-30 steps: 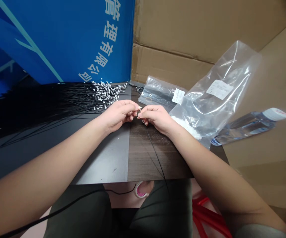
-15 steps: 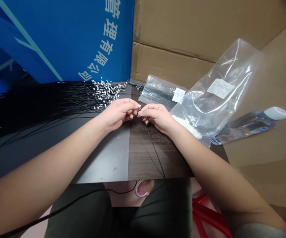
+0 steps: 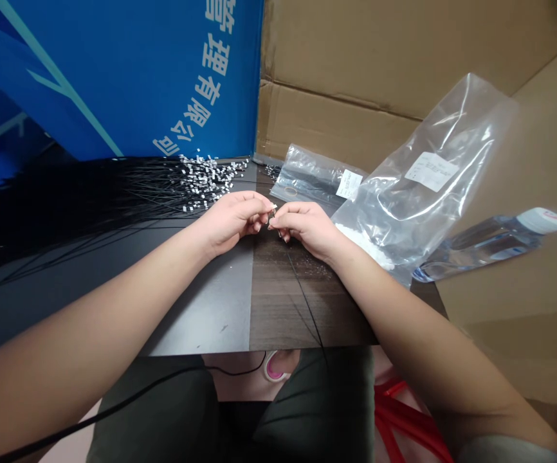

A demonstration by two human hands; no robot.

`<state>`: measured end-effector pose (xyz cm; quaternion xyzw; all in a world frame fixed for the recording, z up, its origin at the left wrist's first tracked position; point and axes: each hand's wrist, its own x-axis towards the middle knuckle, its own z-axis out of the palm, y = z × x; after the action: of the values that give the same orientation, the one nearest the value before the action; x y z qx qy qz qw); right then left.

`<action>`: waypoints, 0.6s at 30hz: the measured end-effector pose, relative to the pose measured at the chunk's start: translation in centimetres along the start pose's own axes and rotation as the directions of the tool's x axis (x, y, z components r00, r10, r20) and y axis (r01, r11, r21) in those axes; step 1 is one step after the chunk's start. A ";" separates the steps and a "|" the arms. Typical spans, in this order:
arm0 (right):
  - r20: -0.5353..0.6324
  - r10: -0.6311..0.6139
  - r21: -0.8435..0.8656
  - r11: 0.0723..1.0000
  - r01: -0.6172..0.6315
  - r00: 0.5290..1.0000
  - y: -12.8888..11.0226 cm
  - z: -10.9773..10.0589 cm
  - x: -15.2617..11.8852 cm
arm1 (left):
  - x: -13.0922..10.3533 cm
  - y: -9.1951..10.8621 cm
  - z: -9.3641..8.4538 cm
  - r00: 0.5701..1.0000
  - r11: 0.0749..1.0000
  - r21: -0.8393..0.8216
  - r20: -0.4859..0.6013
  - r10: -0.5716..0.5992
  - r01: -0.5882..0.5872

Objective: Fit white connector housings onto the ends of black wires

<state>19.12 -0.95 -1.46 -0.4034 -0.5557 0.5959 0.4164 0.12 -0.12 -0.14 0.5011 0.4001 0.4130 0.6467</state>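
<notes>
My left hand (image 3: 237,218) pinches a small white connector (image 3: 273,207) between thumb and forefinger. Close beside it, my right hand (image 3: 302,225) is closed on the end of a thin black wire (image 3: 302,289), which hangs down across the table's front edge. The fingertips of both hands nearly meet, and how the wire end sits against the connector is too small to make out. Behind my left hand lies a big bundle of black wires (image 3: 148,186), many with white connectors (image 3: 206,177) on their ends.
A flat clear bag (image 3: 307,170) with dark wires lies behind my hands. To the right, a large clear plastic bag (image 3: 433,141) holds small white pieces (image 3: 363,244), beside a tilted water bottle (image 3: 491,244). A blue panel (image 3: 138,77) and cardboard (image 3: 336,51) stand behind the table (image 3: 211,308).
Both hands stay almost in place, still pinching at the connector and wire. The right fingertips have shifted very slightly toward the left hand.
</notes>
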 end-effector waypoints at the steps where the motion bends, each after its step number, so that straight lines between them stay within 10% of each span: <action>1: 0.002 -0.003 -0.001 1.000 0.003 1.000 0.0 0.0 0.0 | 0.0 0.0 0.0 1.000 1.000 0.000 0.001 0.000 0.000; 18: -0.005 0.001 0.003 1.000 -0.001 1.000 -0.2 -0.1 -0.1 | -0.1 0.2 0.0 1.000 1.000 -0.015 -0.006 0.001 -0.001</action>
<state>19.23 -0.96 -1.28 -0.4045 -0.5536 0.5959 0.4181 0.11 -0.20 0.04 0.4951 0.3986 0.4177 0.6492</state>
